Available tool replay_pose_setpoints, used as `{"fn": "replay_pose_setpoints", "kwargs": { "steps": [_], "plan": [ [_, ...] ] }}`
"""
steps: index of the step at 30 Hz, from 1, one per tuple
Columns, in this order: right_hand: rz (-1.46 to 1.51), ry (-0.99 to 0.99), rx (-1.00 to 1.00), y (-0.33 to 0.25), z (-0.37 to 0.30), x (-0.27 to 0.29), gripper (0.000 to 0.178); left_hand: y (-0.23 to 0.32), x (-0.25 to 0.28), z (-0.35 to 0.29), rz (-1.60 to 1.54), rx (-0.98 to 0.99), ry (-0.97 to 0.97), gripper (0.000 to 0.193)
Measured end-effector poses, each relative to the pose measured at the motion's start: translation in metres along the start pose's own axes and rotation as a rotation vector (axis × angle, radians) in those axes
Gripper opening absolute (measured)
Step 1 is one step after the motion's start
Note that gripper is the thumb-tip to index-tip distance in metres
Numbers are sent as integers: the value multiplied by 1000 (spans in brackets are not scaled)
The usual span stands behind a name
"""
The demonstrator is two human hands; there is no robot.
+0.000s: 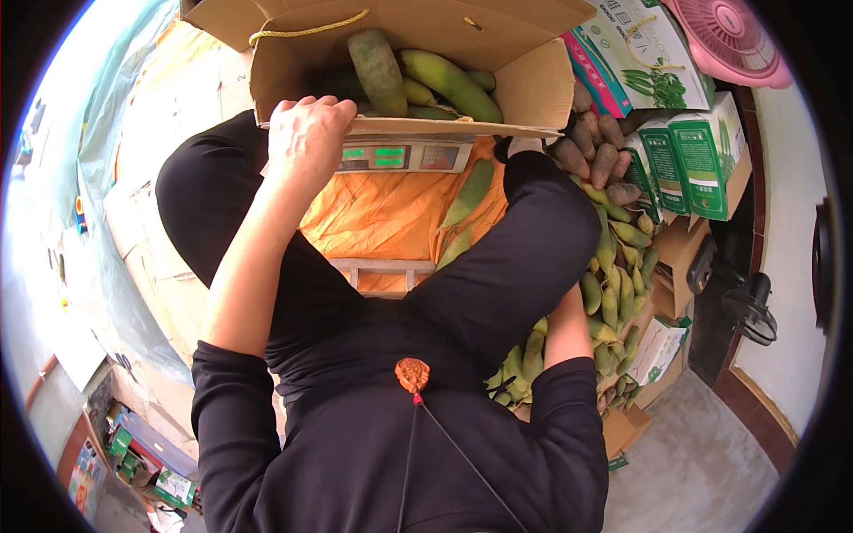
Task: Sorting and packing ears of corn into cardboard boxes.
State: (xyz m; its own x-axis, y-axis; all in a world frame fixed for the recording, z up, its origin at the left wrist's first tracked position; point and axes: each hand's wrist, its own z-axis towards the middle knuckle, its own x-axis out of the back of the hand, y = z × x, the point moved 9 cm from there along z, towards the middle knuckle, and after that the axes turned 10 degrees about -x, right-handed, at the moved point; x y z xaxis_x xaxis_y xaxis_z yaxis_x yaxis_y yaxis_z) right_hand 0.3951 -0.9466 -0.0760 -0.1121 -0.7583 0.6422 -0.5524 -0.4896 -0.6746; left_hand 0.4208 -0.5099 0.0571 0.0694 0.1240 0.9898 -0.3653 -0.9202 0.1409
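Observation:
My left hand (309, 138) is closed over the near edge of an open cardboard box (533, 86), its fingers curled over the rim. Inside the box lie several large green radishes; one thick radish (378, 73) leans upright near my fingers, and a curved one (453, 83) rests to its right. The box sits on a digital scale (435, 158) with a lit green display. My right forearm (569, 329) reaches down past my right knee toward a heap of green radishes (613, 293); the knee hides my right hand.
Orange cloth (382, 213) lies between my legs, with a loose radish (471, 195) on it. Brownish-red root vegetables (600, 147) are piled at the right, beside green-and-white cartons (702, 160). A pink fan (729, 40) stands at the far right. Clear plastic sheeting (111, 178) hangs at left.

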Motion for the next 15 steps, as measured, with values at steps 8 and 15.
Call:
{"fn": "replay_pose_setpoints", "kwargs": {
  "steps": [8, 15],
  "plan": [
    [41, -81, -48, 24, 0, 9, 25, -2, -1, 2, 15, 26, -20, 6],
    [110, -176, -48, 4, -26, -61, 26, 1, 2, 4, 0, 38, -6, 7]
  ]
}}
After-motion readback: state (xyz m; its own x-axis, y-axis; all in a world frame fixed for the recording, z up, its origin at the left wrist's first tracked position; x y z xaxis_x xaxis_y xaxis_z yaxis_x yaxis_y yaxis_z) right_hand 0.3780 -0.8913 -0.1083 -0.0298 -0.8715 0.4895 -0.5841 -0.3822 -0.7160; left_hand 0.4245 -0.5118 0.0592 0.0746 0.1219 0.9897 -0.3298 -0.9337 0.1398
